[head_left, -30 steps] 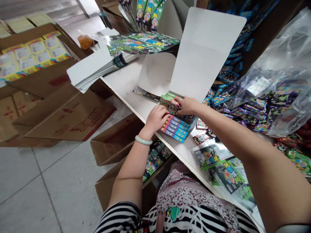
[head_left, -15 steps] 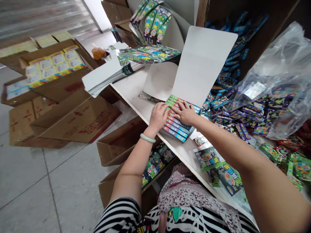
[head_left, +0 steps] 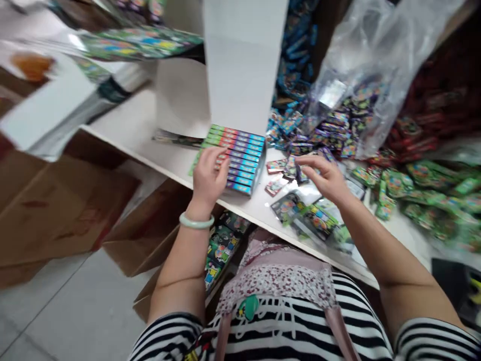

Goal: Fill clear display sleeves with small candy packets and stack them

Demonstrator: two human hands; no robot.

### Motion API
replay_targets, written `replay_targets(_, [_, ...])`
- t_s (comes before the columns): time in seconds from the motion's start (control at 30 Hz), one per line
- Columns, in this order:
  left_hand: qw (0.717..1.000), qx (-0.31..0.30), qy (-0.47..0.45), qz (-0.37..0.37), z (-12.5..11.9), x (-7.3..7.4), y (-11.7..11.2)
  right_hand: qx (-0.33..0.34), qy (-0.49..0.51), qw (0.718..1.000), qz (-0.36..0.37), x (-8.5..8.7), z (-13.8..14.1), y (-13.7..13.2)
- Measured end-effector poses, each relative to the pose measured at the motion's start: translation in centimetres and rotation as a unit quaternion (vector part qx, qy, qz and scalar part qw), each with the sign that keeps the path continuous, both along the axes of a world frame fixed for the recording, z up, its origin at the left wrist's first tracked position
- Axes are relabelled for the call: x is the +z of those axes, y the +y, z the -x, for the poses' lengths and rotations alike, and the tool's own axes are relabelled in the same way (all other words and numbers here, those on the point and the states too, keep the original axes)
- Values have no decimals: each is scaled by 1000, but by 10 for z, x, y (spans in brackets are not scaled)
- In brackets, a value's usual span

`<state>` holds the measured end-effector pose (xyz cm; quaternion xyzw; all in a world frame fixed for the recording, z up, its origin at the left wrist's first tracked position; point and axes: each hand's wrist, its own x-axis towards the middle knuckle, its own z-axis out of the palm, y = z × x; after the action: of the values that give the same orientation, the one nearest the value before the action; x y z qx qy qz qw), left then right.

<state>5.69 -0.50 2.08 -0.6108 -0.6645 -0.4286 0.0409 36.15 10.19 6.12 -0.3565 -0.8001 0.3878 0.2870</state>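
Observation:
A display box (head_left: 256,173) stands on the white table, packed with rows of small candy packs (head_left: 240,155) in green, red, purple and blue. Its tall white lid (head_left: 244,75) is raised at the back. My left hand (head_left: 209,175) rests at the box's left front, fingers loosely bent and thumb apart, holding nothing that I can see. To the right of the box, my right hand (head_left: 326,176) pinches a small dark purple candy packet (head_left: 300,173) between thumb and fingertips. Beside it lie loose small packets (head_left: 275,185), and nearer me some flat printed pouches (head_left: 319,220).
Heaps of blue, purple, red and green candy packets (head_left: 398,183) cover the table's right side, partly under a clear plastic bag (head_left: 361,55). Folded printed cartons (head_left: 48,105) overhang the left. Brown cardboard boxes (head_left: 56,210) stand below the table's front edge (head_left: 150,168).
My right hand has left the packs in the box and moved right to the loose packets, taking hold of one. My left hand stays at the box. The view has swung right.

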Motion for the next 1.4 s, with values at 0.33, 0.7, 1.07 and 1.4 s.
replay_targets(0.33, [918, -309, 45, 244, -188, -56, 22, -131, -293, 947, -22, -53, -151, -11])
replay_targets(0.7, [930, -169, 79, 315, -195, -66, 17, -30, -375, 925, -56, -70, -72, -25])
replay_targets(1.07, [888, -287, -174, 313, -157, -17, 62, -125, -90, 988, -22, -60, -104, -6])
replay_targets(1.4, [933, -278, -94, 209, -173, 18, 39, -125, 13, 988, 93, -16, -114, -6])
